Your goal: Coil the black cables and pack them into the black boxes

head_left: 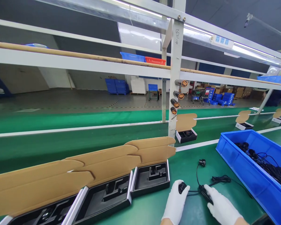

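Right gloved hand (221, 203): closed on black cable bundle (204, 193), long axis slanting forward-left. Left gloved hand (175, 201): gripping round black piece (182, 187), cord between hands; nearest open box (152, 189) just left, nearer this hand.

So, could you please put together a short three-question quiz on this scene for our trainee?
1. What does the left hand hold between thumb and fingers?
2. True or false: the three nearest boxes all stand with their lids open.
3. Where is the blue bin of black cables, as seen from the right hand?
A) to its left
B) to its right
C) underneath it

Key:
1. A small black piece.
2. True.
3. B
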`<state>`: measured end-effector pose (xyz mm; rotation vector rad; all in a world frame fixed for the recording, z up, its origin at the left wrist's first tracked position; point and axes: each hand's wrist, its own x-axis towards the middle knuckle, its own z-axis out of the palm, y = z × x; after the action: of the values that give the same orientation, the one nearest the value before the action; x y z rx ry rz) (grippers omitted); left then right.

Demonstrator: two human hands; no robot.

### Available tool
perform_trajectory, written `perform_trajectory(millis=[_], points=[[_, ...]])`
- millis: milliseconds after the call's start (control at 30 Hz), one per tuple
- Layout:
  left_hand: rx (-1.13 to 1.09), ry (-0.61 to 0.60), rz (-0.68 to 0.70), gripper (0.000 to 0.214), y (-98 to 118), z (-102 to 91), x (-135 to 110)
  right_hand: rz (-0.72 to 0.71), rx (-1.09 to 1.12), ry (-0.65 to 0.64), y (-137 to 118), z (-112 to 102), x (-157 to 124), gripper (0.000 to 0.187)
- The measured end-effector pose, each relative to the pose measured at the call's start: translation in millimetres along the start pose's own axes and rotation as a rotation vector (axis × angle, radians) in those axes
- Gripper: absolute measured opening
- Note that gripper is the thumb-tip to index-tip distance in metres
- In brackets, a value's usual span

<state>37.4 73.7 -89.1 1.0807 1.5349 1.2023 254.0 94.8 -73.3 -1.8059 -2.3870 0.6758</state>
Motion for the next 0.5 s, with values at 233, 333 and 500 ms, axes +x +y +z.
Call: perform_trajectory(millis=[233,333,500], points=[[-0.035,0.104,0.05,0.033,12,-19.6,-13,-0.112,0.295,-0.152,83,-125,28,0.038],[-0.149,0.146,0.126,0.034,31,-51.2,-32,-0.011,-0.102,0.078,84,-153,59,0.024],[-0.519,0.063,0.182,0.044,81,-104.1,-65,-0.277,-0.195,0.641,-35,-177,111,0.027]])
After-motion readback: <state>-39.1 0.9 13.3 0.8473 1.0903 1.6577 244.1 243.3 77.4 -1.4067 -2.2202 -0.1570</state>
